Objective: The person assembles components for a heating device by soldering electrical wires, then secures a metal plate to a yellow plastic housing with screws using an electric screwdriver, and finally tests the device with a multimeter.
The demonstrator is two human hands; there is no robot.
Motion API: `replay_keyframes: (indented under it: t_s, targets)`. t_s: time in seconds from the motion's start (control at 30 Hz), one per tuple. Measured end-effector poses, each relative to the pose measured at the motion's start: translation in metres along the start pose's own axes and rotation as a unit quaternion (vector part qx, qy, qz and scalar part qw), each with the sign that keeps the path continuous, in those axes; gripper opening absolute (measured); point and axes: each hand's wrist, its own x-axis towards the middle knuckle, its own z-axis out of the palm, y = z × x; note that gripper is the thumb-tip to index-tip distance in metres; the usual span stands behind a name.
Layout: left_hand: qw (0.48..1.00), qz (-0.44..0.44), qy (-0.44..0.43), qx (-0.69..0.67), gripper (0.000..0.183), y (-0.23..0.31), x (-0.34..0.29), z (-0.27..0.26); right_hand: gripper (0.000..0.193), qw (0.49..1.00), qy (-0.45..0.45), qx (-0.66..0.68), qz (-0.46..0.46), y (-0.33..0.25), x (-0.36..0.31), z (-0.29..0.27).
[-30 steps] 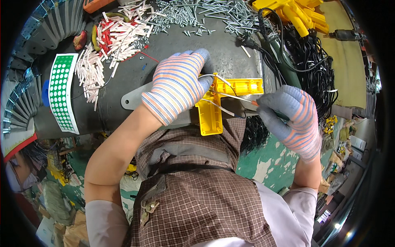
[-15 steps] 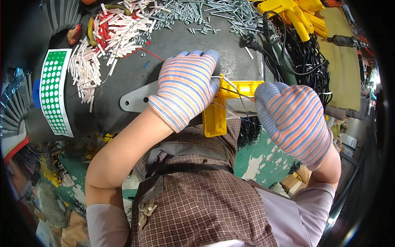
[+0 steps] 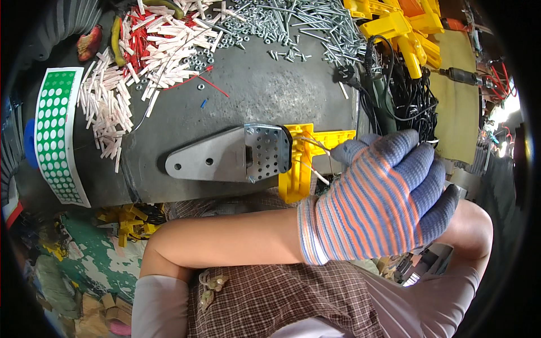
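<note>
My left hand (image 3: 372,205), in a striped knit glove, reaches across to the right. Its fingers bend over the place where my right forearm (image 3: 470,222) ends, and what they grip there is hidden. My right hand lies behind the left one, so its fingers cannot be made out. Beside the left thumb is a yellow T-shaped plastic housing (image 3: 296,183) on the dark work surface, with thin wires (image 3: 314,143) and white ends sticking out of it. A grey tapered metal plate (image 3: 194,153) with holes joins a perforated metal block (image 3: 265,152), which touches the housing.
White sleeve pieces (image 3: 107,101), small nuts (image 3: 201,87) and long screws (image 3: 321,25) lie heaped at the back. More yellow housings (image 3: 403,31), black cables (image 3: 408,101) and a dark power tool (image 3: 465,74) sit at right. A green dotted sticker sheet (image 3: 59,135) hangs at left.
My left hand has left the metal block and yellow housing and crossed rightward over my right hand. The perforated block has come into sight. My right hand is now covered.
</note>
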Motion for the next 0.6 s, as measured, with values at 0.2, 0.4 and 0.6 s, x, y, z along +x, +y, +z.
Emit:
replay_keyframes:
  t_s: [0.2,0.4,0.6]
  targets:
    - [0.997,-0.002,0.073,-0.026,0.036,-0.012,0.002,-0.003,0.017,0.998,0.005,0.053,-0.020,0.010,0.000,0.005]
    - [0.999,0.031,-0.042,0.012,0.042,-0.029,0.001,-0.005,0.016,0.993,0.078,0.081,-0.042,0.015,-0.032,0.009]
    - [0.982,-0.023,-0.158,0.105,0.058,-0.037,-0.012,-0.083,0.015,0.980,0.165,0.098,-0.060,0.009,-0.069,0.012]
